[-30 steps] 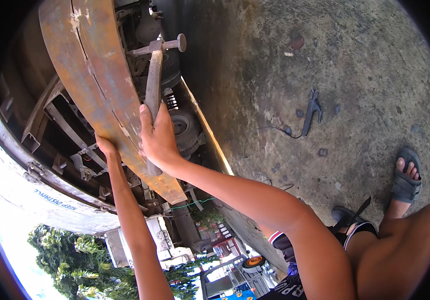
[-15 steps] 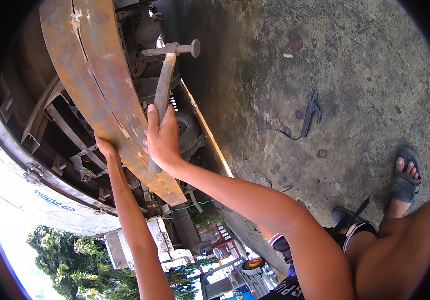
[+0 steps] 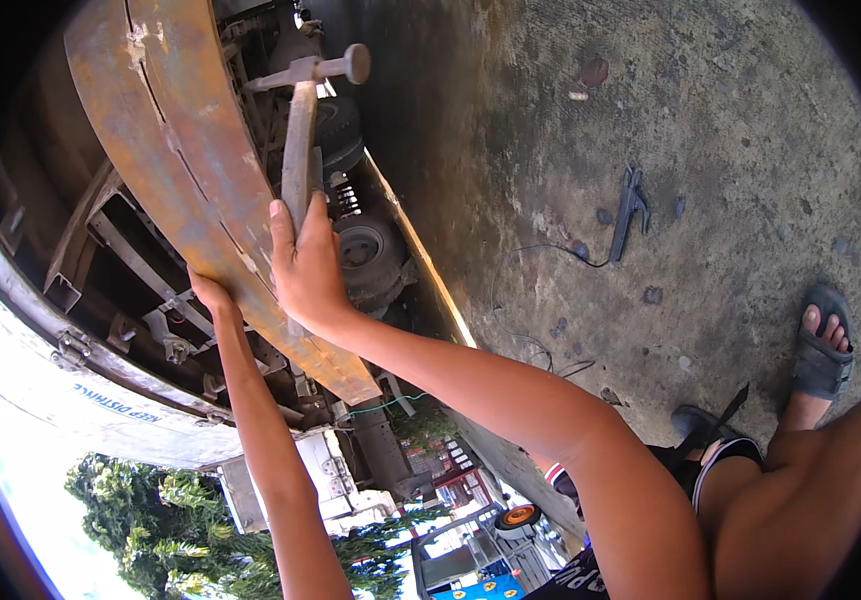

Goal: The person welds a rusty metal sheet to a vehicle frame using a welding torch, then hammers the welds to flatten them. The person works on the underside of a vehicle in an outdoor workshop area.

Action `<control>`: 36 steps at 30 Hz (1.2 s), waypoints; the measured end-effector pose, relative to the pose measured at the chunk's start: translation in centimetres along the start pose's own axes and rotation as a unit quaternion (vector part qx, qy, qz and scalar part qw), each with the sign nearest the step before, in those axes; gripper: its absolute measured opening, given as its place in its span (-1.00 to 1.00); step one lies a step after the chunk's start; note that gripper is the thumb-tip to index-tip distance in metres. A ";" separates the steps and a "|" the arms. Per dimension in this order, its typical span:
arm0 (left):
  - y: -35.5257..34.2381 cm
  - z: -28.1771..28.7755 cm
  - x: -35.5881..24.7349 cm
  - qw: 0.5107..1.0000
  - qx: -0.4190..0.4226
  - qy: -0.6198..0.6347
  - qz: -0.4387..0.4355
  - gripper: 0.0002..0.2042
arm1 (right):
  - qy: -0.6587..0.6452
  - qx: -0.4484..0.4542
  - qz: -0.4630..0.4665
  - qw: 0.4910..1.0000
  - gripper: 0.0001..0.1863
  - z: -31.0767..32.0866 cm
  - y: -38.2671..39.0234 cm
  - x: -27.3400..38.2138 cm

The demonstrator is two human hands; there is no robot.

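Observation:
A hammer [image 3: 298,140] with a wooden handle and a worn metal head is gripped in my right hand [image 3: 308,275]. Its head is raised at the upper middle, with the round face toward the right. Below and left of it runs a long, curved, rusty steel beam [image 3: 201,150] with a broken seam of weld along its middle. My left hand [image 3: 213,292] holds the beam's left edge; its fingers are mostly hidden behind the metal.
A truck's underside with frame members [image 3: 141,240] and wheels [image 3: 366,250] lies around the beam. An electrode holder [image 3: 626,215] with a cable rests on the concrete floor [image 3: 731,150] to the right. My sandalled foot [image 3: 823,345] is at the far right.
My right hand has moved a little left with the hammer, bringing the hammer's head left and up. My left hand stays on the beam's edge. The view has shifted slightly.

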State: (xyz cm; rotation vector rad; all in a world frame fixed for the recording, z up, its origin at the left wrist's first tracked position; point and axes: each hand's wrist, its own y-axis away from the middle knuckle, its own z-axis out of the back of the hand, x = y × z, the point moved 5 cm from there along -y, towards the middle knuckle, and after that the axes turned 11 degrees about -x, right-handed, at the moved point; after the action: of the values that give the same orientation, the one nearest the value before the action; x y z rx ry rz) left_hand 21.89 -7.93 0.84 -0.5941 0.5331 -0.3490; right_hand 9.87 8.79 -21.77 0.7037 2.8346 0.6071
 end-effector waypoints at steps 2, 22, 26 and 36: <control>0.0 0.1 0.1 1.000 -0.001 -0.002 0.005 -0.54 | 0.024 -0.014 0.026 0.999 -0.62 0.0 -1.0 0.5; -0.1 0.4 0.0 0.999 -0.040 -0.019 -0.009 -0.56 | 0.003 -0.084 0.106 0.991 -0.65 -0.3 -0.3 0.3; 0.1 -0.1 -0.2 1.000 -0.018 -0.006 -0.007 -0.56 | 0.017 -0.057 0.050 0.997 -0.61 -0.1 -0.7 -0.6; 0.6 -0.1 -0.5 0.999 -0.019 -0.022 -0.013 -0.54 | 0.117 -0.078 0.131 0.981 -0.70 0.2 -0.8 0.9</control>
State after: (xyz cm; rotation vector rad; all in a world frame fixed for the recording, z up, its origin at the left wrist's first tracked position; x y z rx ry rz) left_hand 21.51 -7.32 0.60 -0.6455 0.4907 -0.3504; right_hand 8.78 8.64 -22.38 1.0474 2.8794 1.0048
